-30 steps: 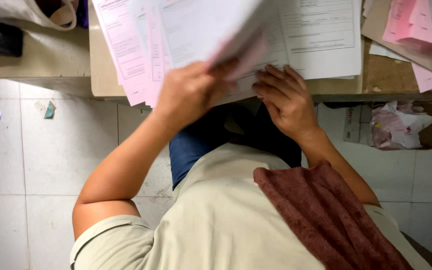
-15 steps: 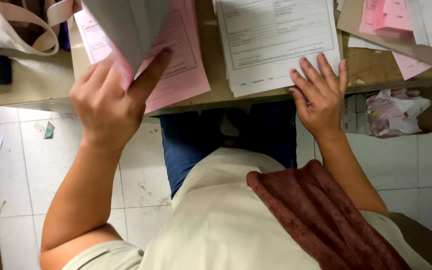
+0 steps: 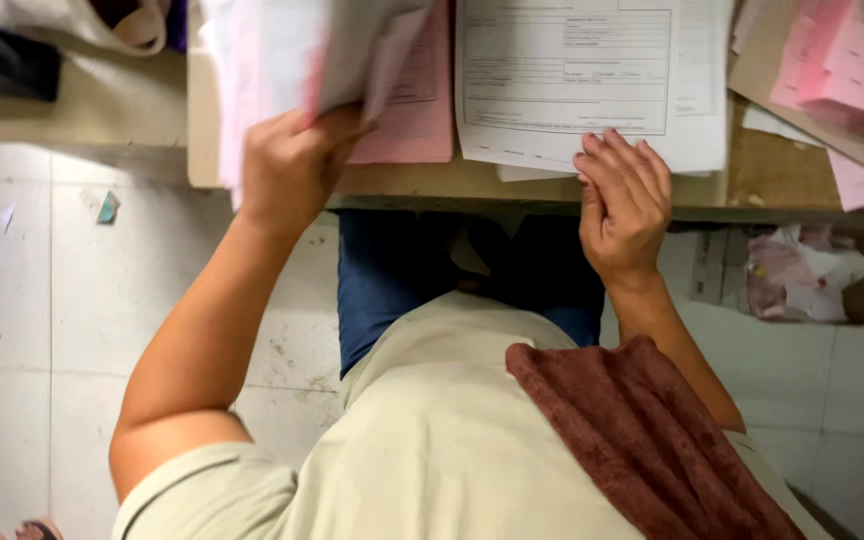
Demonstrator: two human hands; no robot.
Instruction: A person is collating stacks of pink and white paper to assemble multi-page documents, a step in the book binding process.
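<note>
My left hand point(image 3: 292, 165) grips a lifted sheaf of white and pink papers point(image 3: 302, 50) above the left part of the wooden desk point(image 3: 452, 185). Under that sheaf a pink form point(image 3: 417, 110) lies flat on the desk. My right hand point(image 3: 624, 205) rests flat, fingers together, on the lower edge of a white printed form point(image 3: 592, 80) at the desk's front edge. It holds nothing.
More pink and white sheets point(image 3: 832, 70) on brown card lie at the desk's right end. A bin with crumpled paper point(image 3: 802, 270) stands on the tiled floor at right. A bag point(image 3: 102, 25) and a dark object point(image 3: 2, 60) sit at far left. A maroon towel point(image 3: 642, 440) hangs on my shoulder.
My left hand has carried the sheaf up and to the right, off the white form. My right hand slid down the form to its lower edge and stayed pressed there.
</note>
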